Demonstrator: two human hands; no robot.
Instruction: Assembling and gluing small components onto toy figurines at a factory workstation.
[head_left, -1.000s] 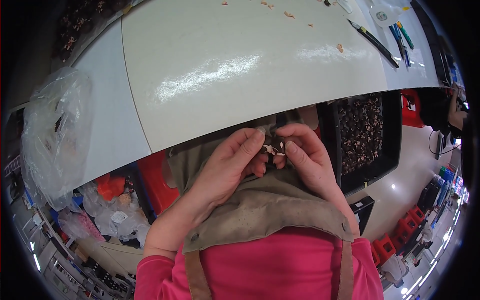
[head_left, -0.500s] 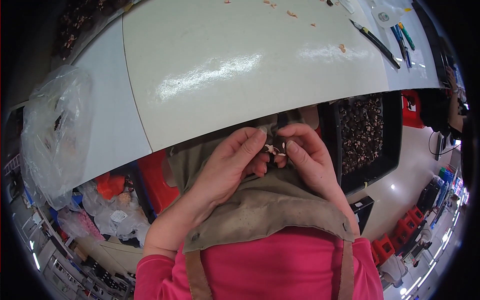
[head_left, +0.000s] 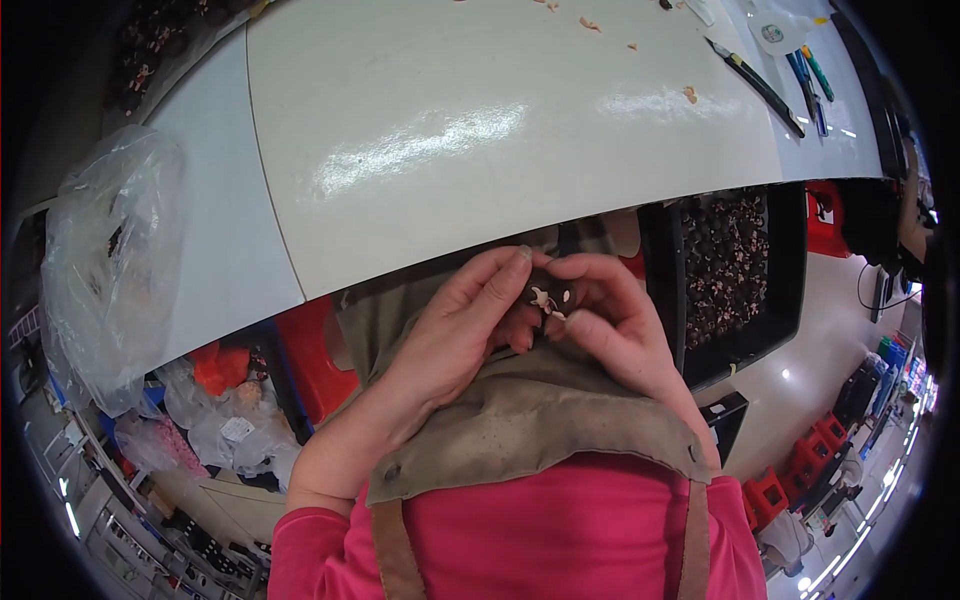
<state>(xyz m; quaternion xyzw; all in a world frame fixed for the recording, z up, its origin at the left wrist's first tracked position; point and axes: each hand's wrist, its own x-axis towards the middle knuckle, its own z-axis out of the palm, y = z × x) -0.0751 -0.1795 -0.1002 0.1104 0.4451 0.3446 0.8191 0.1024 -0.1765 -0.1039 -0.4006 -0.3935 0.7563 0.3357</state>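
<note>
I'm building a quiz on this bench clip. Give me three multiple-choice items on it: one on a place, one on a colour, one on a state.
1. Where is the small dark piece?
A. between both hands, below the table edge
B. on the tabletop
C. in the plastic bag

2. What colour is the person's top?
A. blue
B. pink
C. white

3. How full is the black tray?
A. empty
B. holds one piece
C. holds many small dark pieces

Answers: 1 A, left hand and right hand pinch it; 2 B, pink shows under the apron; 3 C, pieces cover its floor.
</note>
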